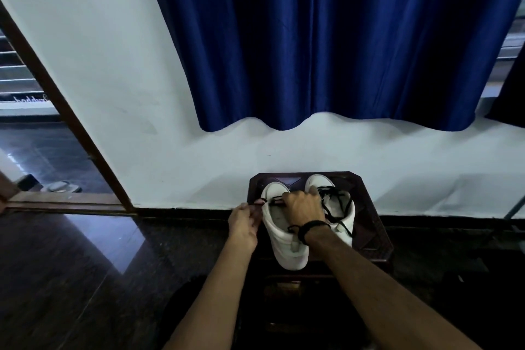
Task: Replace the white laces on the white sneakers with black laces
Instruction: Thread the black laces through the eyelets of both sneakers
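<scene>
Both forearms reach forward over the left sneaker (pixel 287 241), lying heel-near, toe-away on the dark stool (pixel 375 224). Left hand (pixel 244 221) pinches the black lace (pixel 272 202) just outboard of its eyelets; right hand (pixel 304 204) curls over the tongue, its hold hidden.

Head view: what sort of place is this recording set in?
Probably a room in a home, near a doorway: a blue curtain hangs on a pale wall, the dark floor is polished, and sandals lie beyond the wooden door frame.
</scene>
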`<state>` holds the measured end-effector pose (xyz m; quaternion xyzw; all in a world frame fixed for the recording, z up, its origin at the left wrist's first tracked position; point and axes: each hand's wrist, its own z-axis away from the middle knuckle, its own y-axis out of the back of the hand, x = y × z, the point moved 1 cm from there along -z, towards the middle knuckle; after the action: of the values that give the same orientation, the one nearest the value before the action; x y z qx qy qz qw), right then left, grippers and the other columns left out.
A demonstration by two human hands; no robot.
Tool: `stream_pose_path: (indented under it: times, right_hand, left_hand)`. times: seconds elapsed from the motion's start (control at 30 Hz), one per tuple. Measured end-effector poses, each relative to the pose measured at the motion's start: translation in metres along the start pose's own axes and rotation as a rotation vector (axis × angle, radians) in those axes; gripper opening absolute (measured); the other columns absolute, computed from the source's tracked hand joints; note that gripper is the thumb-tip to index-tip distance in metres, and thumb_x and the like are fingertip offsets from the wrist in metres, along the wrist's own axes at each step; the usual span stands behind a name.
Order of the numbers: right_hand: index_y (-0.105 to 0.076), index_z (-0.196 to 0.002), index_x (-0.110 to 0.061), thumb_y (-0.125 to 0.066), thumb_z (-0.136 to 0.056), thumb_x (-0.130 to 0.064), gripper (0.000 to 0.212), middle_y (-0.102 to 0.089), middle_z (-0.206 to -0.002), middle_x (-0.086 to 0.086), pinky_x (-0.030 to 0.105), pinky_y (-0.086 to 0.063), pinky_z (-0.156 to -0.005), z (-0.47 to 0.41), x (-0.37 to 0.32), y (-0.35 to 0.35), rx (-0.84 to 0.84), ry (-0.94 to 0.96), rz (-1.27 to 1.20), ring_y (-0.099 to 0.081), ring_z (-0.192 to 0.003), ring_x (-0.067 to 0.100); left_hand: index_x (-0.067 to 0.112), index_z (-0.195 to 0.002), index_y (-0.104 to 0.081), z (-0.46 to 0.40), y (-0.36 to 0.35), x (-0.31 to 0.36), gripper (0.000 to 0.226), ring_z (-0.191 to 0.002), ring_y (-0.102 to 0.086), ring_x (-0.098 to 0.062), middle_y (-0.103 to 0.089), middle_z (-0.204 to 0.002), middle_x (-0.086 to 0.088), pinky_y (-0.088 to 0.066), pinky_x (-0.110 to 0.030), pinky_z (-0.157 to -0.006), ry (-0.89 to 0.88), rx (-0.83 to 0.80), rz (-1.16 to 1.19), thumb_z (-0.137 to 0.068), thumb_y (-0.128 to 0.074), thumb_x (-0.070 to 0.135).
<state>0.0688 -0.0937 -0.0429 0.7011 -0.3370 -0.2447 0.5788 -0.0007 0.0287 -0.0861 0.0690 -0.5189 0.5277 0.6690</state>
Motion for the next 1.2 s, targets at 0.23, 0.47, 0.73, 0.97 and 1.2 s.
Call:
stream_pose_path:
  times: [0.23,0.47,0.73,0.97,1.2]
  right_hand:
    - [-0.061,-0.115,-0.017,-0.035,-0.101,-0.025,0.030,-0.068,-0.110,0.006,0.038,-0.030,-0.104,-0.008,0.010,0.009,-0.060,-0.024,0.071,-0.064,-0.102,0.023]
    - [-0.062,-0.109,-0.027,-0.057,-0.073,-0.024,0.036,-0.058,-0.114,0.001,0.042,-0.021,-0.091,-0.033,0.011,0.063,0.135,0.101,0.065,-0.046,-0.110,0.026]
    - [-0.065,-0.090,-0.013,-0.074,-0.056,-0.013,0.035,-0.057,-0.105,0.015,0.041,-0.049,-0.081,0.015,-0.003,0.010,0.011,0.047,-0.119,-0.058,-0.094,0.035]
    - [-0.056,-0.115,-0.014,-0.054,-0.084,-0.007,0.031,-0.038,-0.130,0.009,0.039,-0.050,-0.082,0.024,-0.007,0.003,-0.020,-0.233,-0.270,-0.052,-0.111,0.029]
    - [-0.053,-0.113,-0.010,-0.056,-0.079,-0.004,0.035,-0.043,-0.121,0.012,0.037,-0.049,-0.070,0.022,-0.006,-0.006,0.045,-0.355,-0.322,-0.059,-0.099,0.033]
  left_hand:
    - [0.019,-0.075,-0.048,0.003,0.053,0.045,0.025,-0.041,-0.029,-0.007,-0.038,-0.054,0.004,-0.025,-0.019,-0.041,-0.136,0.003,-0.389,-0.099,-0.046,0.019]
    - [0.015,-0.075,-0.073,0.024,0.038,0.015,0.021,-0.049,-0.042,0.006,-0.054,-0.051,0.018,-0.033,-0.021,-0.053,-0.379,-0.306,-0.918,-0.093,-0.066,0.024]
    - [0.015,-0.080,-0.067,0.031,0.050,0.002,0.015,-0.053,-0.046,-0.010,-0.060,-0.069,0.001,-0.034,-0.021,-0.047,-0.092,-0.045,-0.178,-0.092,-0.058,0.019]
    - [0.018,-0.047,-0.041,0.032,0.077,0.020,0.043,-0.044,-0.048,-0.015,-0.042,-0.045,-0.001,-0.049,-0.031,-0.065,-0.031,-0.072,0.482,-0.089,-0.046,0.016]
    - [0.019,-0.099,-0.064,0.034,0.092,0.017,0.029,-0.042,-0.047,-0.008,-0.059,-0.063,-0.001,-0.037,-0.019,-0.045,-0.089,-0.060,-0.969,-0.088,-0.065,0.047]
